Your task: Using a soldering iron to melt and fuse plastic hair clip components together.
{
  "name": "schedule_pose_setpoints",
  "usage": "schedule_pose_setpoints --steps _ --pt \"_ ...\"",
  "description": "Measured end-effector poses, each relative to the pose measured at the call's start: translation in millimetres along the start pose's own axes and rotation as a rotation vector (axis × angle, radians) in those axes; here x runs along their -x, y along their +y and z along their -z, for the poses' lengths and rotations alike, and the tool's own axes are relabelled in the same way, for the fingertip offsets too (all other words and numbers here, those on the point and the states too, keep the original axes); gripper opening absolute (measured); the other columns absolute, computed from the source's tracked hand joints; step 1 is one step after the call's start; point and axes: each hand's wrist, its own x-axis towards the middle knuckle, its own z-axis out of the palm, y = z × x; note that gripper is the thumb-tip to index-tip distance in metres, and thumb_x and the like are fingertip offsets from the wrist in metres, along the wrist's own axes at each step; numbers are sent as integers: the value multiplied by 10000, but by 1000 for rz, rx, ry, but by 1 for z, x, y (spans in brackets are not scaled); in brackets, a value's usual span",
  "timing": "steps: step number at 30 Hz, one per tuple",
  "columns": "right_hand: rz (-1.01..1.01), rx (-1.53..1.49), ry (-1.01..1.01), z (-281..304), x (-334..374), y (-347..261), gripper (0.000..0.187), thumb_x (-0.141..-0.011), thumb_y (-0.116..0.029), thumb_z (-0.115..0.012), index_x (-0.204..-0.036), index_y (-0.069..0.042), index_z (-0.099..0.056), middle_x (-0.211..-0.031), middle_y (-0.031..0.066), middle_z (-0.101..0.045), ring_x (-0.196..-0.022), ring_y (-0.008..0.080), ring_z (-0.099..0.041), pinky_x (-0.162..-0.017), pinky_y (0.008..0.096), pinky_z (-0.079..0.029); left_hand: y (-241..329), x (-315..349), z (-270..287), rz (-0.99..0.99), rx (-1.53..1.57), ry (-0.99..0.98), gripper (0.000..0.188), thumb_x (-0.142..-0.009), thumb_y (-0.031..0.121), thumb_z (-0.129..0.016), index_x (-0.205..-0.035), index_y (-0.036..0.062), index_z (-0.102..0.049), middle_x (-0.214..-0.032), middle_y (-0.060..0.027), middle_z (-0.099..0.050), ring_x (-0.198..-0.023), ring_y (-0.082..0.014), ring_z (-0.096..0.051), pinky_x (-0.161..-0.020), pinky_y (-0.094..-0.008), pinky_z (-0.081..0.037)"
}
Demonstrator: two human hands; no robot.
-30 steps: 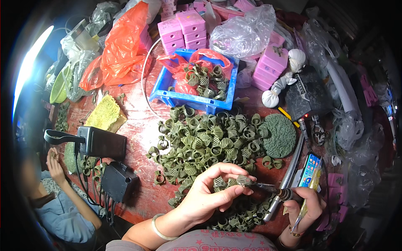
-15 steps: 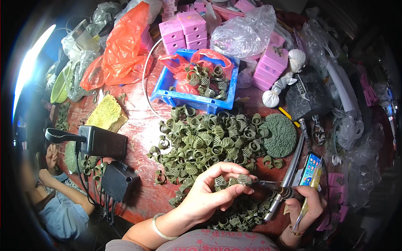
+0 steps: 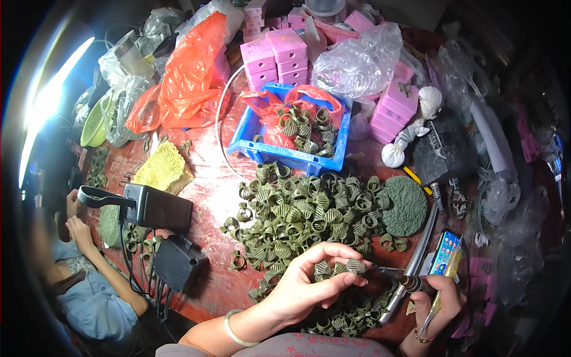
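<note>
My left hand (image 3: 306, 287) is closed in a pinch on a green striped ring (image 3: 355, 266); more rings of that kind (image 3: 323, 271) sit within its fingers. My right hand (image 3: 445, 296) grips a rotary handpiece (image 3: 411, 284), its thin tip pointing left at the pinched ring. Whether the tip touches it is too blurred to tell. A slender metal tool, like tweezers (image 3: 432, 308), is also tucked in the right hand. Beyond my left hand spreads a big pile of similar green rings (image 3: 309, 208), and more rings (image 3: 342, 320) lie below it.
A blue crate (image 3: 285, 159) holds rings in a red bag. Right of the pile are a round green pad (image 3: 403, 205), a silver rod (image 3: 421, 241) and a lit phone (image 3: 445, 253). Left are a black box (image 3: 157, 207), a yellow sponge (image 3: 160, 166) and another person's arm (image 3: 113, 276).
The whole view has shifted, so the scene sits slightly farther right and lower. Both hands keep nearly the same hold and place relative to each other. The other person's hands have moved a little.
</note>
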Motion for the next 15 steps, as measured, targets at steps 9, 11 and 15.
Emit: schedule_pose_setpoints --steps 9,11,15 --pt "-4 3 -2 0 0 0 499 -744 -511 -735 -785 -25 -632 -603 45 -615 -530 207 -607 -532 296 -468 1 -1 0 -5 -17 7 275 -891 35 -605 -1153 38 -523 -1119 -196 -613 -741 -101 -608 -456 -156 -377" --pt "-1 0 -2 0 0 0 495 -744 -506 -737 -786 -25 -631 -599 43 -614 -530 204 -608 -533 295 -469 1 -1 1 -5 -14 4 275 -890 36 -606 -1152 37 -524 -1118 -199 -613 -741 -101 -608 -455 -156 -376" --pt "11 -4 -32 1 -2 -2 509 -825 -493 -673 -779 7 -584 -607 65 -588 -536 183 -567 -536 286 -428 1 -1 0 3 -7 -1 280 -888 37 -609 -1154 36 -523 -1115 -203 -616 -739 -102 -608 -456 -155 -373"
